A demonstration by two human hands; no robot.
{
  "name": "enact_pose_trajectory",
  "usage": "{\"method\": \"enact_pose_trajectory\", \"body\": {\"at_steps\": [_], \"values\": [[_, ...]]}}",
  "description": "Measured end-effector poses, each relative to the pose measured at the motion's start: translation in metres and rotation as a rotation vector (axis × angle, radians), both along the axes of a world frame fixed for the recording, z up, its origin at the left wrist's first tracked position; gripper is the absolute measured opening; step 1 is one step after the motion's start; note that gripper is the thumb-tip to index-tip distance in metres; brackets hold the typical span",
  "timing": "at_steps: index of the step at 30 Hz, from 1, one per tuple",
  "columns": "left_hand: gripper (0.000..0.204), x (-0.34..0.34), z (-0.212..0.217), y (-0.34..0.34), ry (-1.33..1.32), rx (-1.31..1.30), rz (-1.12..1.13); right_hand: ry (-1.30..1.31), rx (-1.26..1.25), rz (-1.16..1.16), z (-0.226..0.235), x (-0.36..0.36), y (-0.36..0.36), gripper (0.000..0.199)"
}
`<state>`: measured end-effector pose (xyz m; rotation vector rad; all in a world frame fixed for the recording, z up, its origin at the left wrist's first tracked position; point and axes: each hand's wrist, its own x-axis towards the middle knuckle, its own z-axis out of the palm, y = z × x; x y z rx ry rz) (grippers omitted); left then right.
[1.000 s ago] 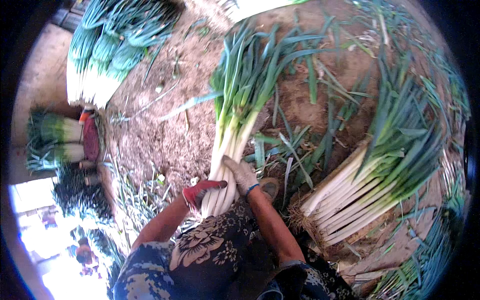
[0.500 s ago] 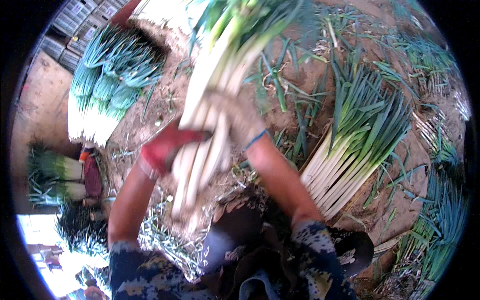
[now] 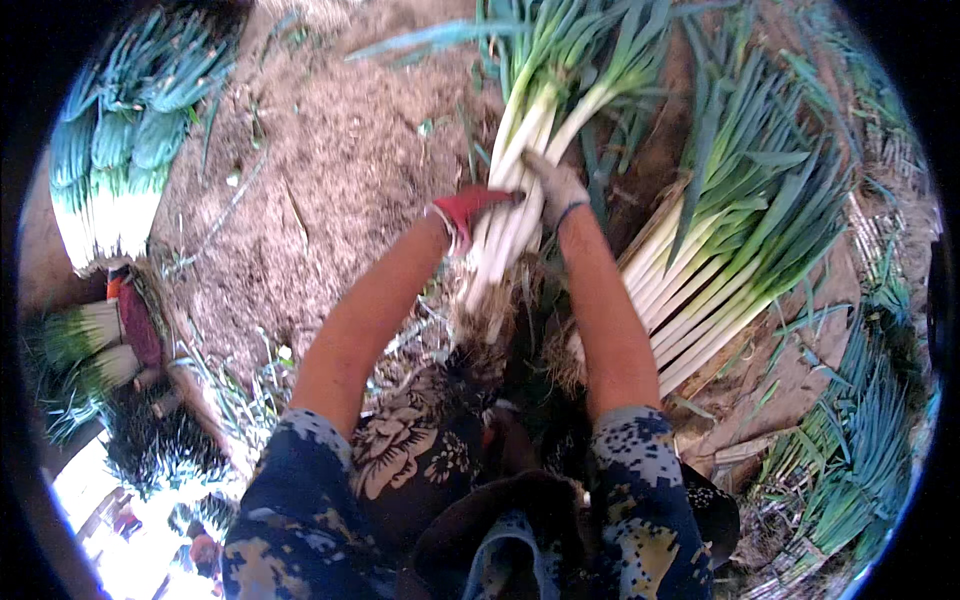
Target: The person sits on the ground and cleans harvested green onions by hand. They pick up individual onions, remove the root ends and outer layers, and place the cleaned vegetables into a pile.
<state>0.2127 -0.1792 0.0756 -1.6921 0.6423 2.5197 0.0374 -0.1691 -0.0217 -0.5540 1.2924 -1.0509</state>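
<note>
White below, green above, slanting leeks (image 3: 508, 228) are fanning out on top, while the red-gloved left hand (image 3: 468, 210) and pale-gloved right hand (image 3: 560, 190) are gripping them.

"What's cut off?"
"The held leeks (image 3: 525, 170), by the top edge."
"Hidden?"
"Part of the leek pile (image 3: 705, 305), behind the right forearm (image 3: 612, 320)."
"And lower left?"
"Bright shapes (image 3: 204, 552), too small to tell."
</note>
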Motion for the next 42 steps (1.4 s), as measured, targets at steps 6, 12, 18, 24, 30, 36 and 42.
{"method": "enact_pose_trajectory", "body": {"at_steps": [6,12,18,24,30,36,42], "values": [[0.043,-0.007,0.076,-0.023,0.141,-0.036,0.106,-0.223,0.144,-0.083,0.125,0.005,-0.022,0.053],[0.044,0.037,0.143,0.087,-0.07,-0.015,0.315,0.13,0.04,-0.045,0.152,0.082,0.117,0.075],[0.031,0.05,0.093,0.066,0.234,0.148,0.278,0.248,0.014,-0.009,0.146,0.074,0.072,0.058],[0.033,0.026,0.114,0.076,0.121,-0.008,0.207,0.478,0.143,0.093,0.149,0.039,0.071,0.079],[0.045,0.067,0.09,0.12,0.085,-0.067,-0.068,0.387,0.156,0.125,0.182,0.076,0.134,0.065],[0.035,0.041,0.076,0.047,0.337,0.053,0.295,0.433,0.096,0.013,0.181,0.072,0.071,0.045],[0.035,0.079,0.126,0.104,-0.192,0.149,0.276,0.376,0.073,0.134,0.183,0.116,0.15,0.051]]}}
